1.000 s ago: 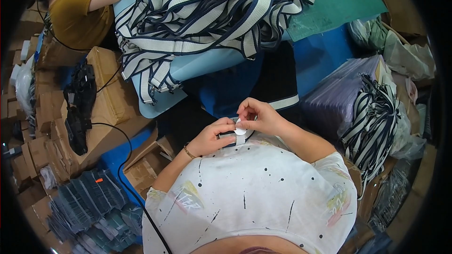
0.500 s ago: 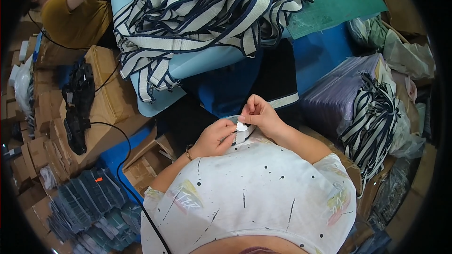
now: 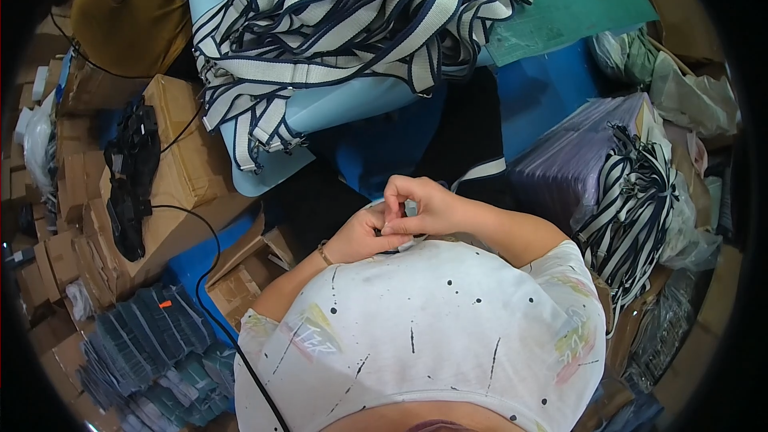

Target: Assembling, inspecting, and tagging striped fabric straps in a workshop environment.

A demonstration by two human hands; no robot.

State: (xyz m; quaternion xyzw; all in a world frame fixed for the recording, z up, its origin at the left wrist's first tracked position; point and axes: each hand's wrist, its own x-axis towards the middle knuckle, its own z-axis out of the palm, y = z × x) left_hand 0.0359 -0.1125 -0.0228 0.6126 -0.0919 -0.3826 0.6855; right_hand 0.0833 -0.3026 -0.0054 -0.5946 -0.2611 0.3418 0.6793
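In front of my chest my two hands meet over a white strap with navy edges (image 3: 482,170). Closed fingers of my left hand (image 3: 358,236) grip it, and a small white bit (image 3: 406,245) shows under the thumb. My right hand (image 3: 428,206) is bent over the left one, its thumb and forefinger pinching at the strap. Most of the gripped part is hidden by the fingers. Beyond the hands, a big tangled heap of the same straps (image 3: 344,24) lies on a light blue sheet (image 3: 320,112), with metal clips on some ends.
A bundle of striped straps (image 3: 632,216) hangs at right beside a plastic-wrapped purple stack (image 3: 564,156). At left stand cardboard boxes (image 3: 188,152), a black cable (image 3: 204,272) and stacked grey-blue packs (image 3: 152,336). A co-worker in a mustard top (image 3: 132,24) sits at far left.
My right hand has moved left and nearer to me, over the left hand's fingers. The white end of the strap, in plain sight before, is now mostly covered. The co-worker's arm has shifted.
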